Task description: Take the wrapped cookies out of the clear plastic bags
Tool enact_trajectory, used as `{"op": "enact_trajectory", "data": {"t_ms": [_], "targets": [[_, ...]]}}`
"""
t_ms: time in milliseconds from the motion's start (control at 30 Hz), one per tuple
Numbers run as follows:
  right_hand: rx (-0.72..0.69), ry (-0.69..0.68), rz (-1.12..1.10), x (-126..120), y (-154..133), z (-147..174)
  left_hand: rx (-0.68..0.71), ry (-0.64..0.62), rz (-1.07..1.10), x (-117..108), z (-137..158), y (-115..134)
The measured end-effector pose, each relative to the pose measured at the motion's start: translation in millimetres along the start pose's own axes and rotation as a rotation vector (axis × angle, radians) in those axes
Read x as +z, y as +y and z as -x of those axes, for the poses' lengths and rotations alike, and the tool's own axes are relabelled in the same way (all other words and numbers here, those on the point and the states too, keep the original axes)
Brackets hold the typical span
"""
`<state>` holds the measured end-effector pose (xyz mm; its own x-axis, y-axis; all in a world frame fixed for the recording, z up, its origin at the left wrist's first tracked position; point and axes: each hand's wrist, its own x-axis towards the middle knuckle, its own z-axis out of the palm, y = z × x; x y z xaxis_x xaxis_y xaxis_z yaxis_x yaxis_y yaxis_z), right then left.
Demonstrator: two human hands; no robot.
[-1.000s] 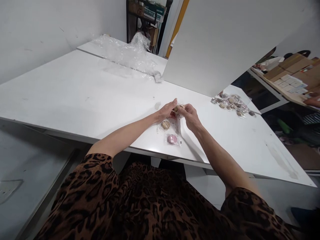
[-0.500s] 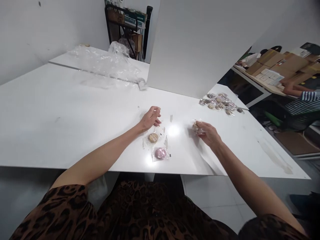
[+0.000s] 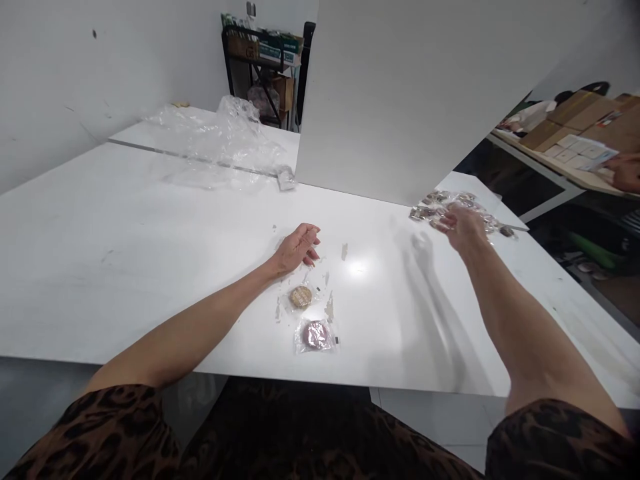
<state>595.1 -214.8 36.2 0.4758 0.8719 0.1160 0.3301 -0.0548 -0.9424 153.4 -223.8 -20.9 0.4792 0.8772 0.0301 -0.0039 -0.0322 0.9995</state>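
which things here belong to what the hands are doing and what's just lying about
Likely in use:
- packet pile, right hand over it
- tan packet, nearest the left hand
- pink packet

Seemingly just lying about:
- crumpled clear plastic
- cardboard boxes at far right

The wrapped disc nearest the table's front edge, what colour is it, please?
The wrapped disc is pinkish purple, seen best in the head view.
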Motion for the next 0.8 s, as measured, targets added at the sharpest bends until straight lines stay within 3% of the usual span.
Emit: {"op": "enact_trajectory", "data": {"t_ms": [33,100,167,233,267,367,500,700,800], "targets": [[0.058,0.094,-0.032,9,1,26,0.006,-0.003,0.0,0,-1,-1],[0.097,0.03,-0.072,31,-2,91,0.019,-0.009,0.002,0,-2,-3],[0.005,-0.13,0.0,55,-12,161,0.027,-0.012,0.002,0,-3,-5],[-0.133,-0.377,0.164,76,-25,225,0.036,-0.014,-0.005,1,-3,-6],[-0.215,-0.521,0.267,85,-30,252,0.041,-0.014,-0.011,1,-3,-6],[-0.488,-0.772,0.471,108,-39,307,0.055,-0.012,-0.035,1,-1,-7],[-0.654,-0.757,0.632,130,-36,329,0.068,-0.028,-0.056,-2,3,-8],[-0.528,-0.699,0.54,137,-38,319,0.044,-0.061,-0.023,-6,2,-9],[-0.525,-0.592,0.495,143,-50,307,-0.024,-0.024,0.086,-8,0,-6]]}}
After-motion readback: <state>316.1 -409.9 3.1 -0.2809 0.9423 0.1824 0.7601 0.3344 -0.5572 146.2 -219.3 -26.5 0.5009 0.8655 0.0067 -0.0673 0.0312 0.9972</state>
